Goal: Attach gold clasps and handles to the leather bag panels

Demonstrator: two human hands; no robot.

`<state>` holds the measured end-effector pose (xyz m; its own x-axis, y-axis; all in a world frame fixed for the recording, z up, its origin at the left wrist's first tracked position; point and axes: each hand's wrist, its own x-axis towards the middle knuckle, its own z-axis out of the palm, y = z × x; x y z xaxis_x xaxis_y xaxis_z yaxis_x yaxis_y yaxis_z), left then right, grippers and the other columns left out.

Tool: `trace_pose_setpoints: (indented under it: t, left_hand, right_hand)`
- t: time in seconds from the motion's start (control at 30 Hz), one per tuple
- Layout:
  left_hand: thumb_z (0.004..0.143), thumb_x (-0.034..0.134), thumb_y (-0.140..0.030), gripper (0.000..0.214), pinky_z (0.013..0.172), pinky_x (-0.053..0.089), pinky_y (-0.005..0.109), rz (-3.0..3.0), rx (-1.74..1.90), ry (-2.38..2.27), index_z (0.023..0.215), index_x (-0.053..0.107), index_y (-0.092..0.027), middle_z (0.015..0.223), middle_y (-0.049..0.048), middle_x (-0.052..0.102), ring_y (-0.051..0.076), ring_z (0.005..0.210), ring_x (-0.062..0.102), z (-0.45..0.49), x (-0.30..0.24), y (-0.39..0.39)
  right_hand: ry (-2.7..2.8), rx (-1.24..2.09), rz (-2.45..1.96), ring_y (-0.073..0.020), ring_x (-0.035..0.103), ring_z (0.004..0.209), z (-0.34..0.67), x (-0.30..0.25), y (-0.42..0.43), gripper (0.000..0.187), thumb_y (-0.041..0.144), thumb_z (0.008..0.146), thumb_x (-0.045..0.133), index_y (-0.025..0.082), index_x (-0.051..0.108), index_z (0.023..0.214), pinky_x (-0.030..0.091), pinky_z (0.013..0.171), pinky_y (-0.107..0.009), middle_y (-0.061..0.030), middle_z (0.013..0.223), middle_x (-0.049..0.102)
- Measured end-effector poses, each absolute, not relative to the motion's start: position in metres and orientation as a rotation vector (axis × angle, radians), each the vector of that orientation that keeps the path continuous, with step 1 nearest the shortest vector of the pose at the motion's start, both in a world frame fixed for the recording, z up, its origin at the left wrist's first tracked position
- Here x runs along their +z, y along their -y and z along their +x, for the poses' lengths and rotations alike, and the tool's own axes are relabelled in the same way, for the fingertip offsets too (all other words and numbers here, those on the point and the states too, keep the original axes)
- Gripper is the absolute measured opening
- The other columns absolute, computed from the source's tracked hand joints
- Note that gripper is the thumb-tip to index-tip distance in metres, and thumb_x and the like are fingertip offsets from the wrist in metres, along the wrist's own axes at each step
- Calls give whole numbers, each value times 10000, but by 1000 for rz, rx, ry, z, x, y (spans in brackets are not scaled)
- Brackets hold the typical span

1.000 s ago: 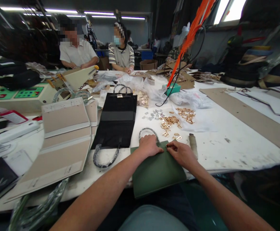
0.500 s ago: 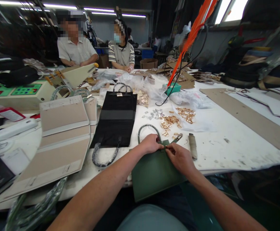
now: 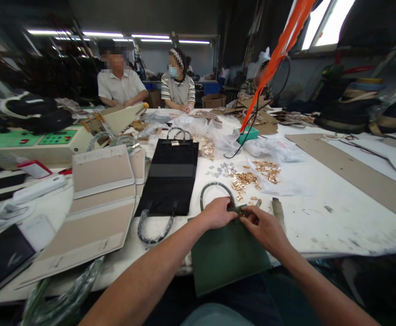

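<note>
A green handbag hangs over the table's front edge toward my lap, with its wrapped, looped handle standing up at the far side. My left hand is closed on the bag's top edge, thumb pressed beside a small green tab. Right against it, my right hand pinches at the same tab. A tiny gold glint shows at those fingertips, but the piece itself is mostly hidden. Just beyond the right hand lies a strap end with a metal plate, partly covered by the fingers.
Gold fittings and silver pieces lie in piles ahead. A black bag and stacked beige panels are to the left. A dark wrapped roll stands right of my hand. Co-workers sit across the table.
The view has shifted, so everything sits slightly lower and further right. Both hands stay at the bag's top edge; the right hand now covers more of the strap end.
</note>
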<state>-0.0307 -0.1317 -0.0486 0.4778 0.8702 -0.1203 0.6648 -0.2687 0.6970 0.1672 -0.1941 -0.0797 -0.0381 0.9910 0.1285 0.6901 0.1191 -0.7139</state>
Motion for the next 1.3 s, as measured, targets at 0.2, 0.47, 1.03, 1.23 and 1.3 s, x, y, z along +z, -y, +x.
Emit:
trace_pose_setpoints:
  t: [0.2,0.47,1.03,1.23,1.3]
  left_hand:
    - [821,706,-337,217,708,492,298,2033,453,-1158,959,702,-169,929,42,740,223,840,672,-46,-32,143]
    - [885,688,-354,196,779,521,342,2160,486,-1252,973,681,-179,948,65,727,245,866,673,-54,-13,156]
    - [943,572,-234,366,1105,493,558,2586,1043,-1584,1301,630,-284,1330,82,676,323,1256,621,-102,-123,200]
    - [928,601,-269,471,1190,386,600,2558,1111,-1677,1398,567,-273,1404,95,638,337,1317,575,-105,-126,193]
    - [934,600,-274,505,1185,382,607,2516,1138,-1736,1432,522,-255,1452,116,594,342,1350,543,-106,-126,192]
  right_hand:
    - [1273,669,-1622,-275,726,846,184,-106,223,538,614,764,751,239,609,1124,591,784,-411,-62,915,745]
    - [1298,1297,-1430,-308,749,858,160,-94,236,421,607,870,678,228,704,1051,614,720,-406,-63,908,781]
    - [1475,549,-1634,-253,728,929,183,-80,139,369,445,905,616,215,727,1171,582,876,-385,-55,1003,778]
    - [1415,273,-1938,-236,705,997,295,-84,57,321,315,853,632,183,775,1108,512,966,-378,-120,1213,731]
    - [1443,251,-1999,-257,696,1047,314,-94,37,300,286,806,679,188,799,1063,511,937,-352,-124,1211,734]
